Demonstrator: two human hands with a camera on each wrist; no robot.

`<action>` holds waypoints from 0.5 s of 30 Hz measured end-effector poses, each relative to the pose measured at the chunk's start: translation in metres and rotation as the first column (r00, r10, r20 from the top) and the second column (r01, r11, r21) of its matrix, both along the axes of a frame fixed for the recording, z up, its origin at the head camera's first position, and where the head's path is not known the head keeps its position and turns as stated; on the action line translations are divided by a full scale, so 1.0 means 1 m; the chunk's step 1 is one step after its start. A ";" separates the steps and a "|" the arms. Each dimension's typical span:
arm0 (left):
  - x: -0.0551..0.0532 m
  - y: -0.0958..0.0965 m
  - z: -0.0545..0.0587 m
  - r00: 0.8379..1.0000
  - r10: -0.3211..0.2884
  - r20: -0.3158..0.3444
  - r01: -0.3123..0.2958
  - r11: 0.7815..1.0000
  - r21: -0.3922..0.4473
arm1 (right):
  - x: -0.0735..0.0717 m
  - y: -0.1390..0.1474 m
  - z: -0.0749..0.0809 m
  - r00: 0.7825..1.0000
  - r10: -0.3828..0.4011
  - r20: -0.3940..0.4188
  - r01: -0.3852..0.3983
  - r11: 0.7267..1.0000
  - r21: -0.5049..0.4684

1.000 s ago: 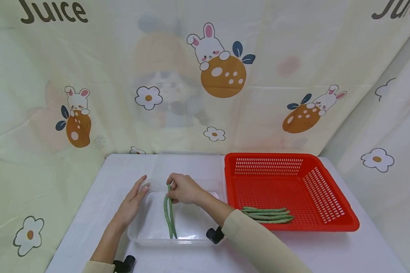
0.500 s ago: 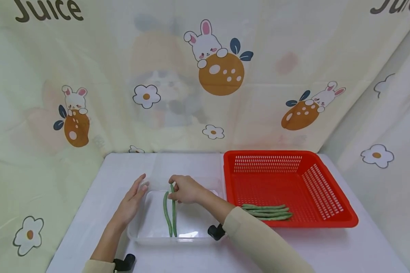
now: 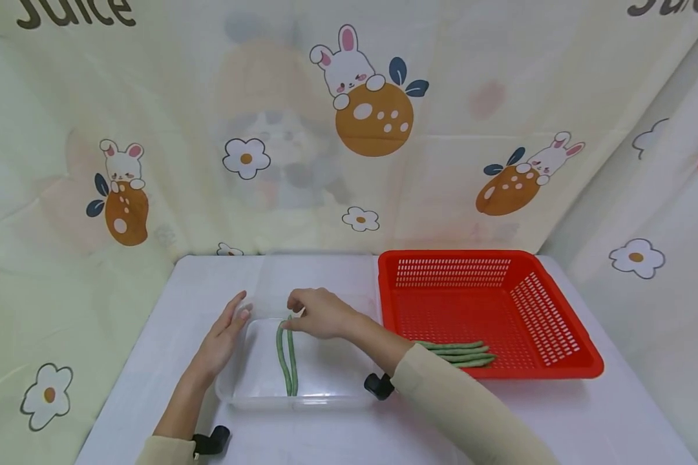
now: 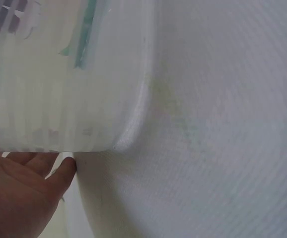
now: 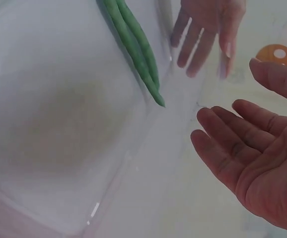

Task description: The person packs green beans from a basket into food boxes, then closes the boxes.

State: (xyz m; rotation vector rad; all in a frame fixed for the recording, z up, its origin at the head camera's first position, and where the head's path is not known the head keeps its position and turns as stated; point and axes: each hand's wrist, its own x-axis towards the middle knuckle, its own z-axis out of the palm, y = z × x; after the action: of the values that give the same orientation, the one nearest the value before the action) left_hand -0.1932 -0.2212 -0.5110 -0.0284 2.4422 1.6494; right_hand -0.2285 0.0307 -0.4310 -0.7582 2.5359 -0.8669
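Two green beans (image 3: pixel 287 365) lie side by side, lengthwise, in a clear plastic container (image 3: pixel 302 403). Over the container's far part, my right hand (image 3: pixel 326 313) is just above the beans' far ends. The right wrist view shows that hand (image 5: pixel 262 158) with loosely bent fingers and nothing in them, apart from the beans (image 5: pixel 138 47). At the container's left side is my left hand (image 3: pixel 221 342), its fingers extended. In the left wrist view its fingers (image 4: pixel 61 173) appear right at the container wall (image 4: pixel 49 109).
A red perforated basket (image 3: pixel 558 369) stands to the right of the container. Several more green beans (image 3: pixel 459 352) lie near its front, partly behind my right forearm. A white table (image 3: pixel 302 439) supports everything, with a printed curtain (image 3: pixel 442 194) hanging behind it.
My right hand has let go of the bean it was pinching and risen slightly off it. Both beans now rest close together in the container. My left hand stays at the container's side.
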 end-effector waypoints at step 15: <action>-0.001 -0.001 -0.002 1.000 -0.005 0.004 0.005 1.000 -0.008 | -0.010 0.064 0.039 0.982 -0.158 -0.104 0.141 0.978 -0.154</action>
State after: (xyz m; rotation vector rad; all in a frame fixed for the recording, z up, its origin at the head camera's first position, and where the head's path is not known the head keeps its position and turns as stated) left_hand -0.1941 -0.2223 -0.5134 -0.0274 2.4440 1.6358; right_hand -0.2384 0.0949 -0.3917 -0.6849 2.6831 -1.0977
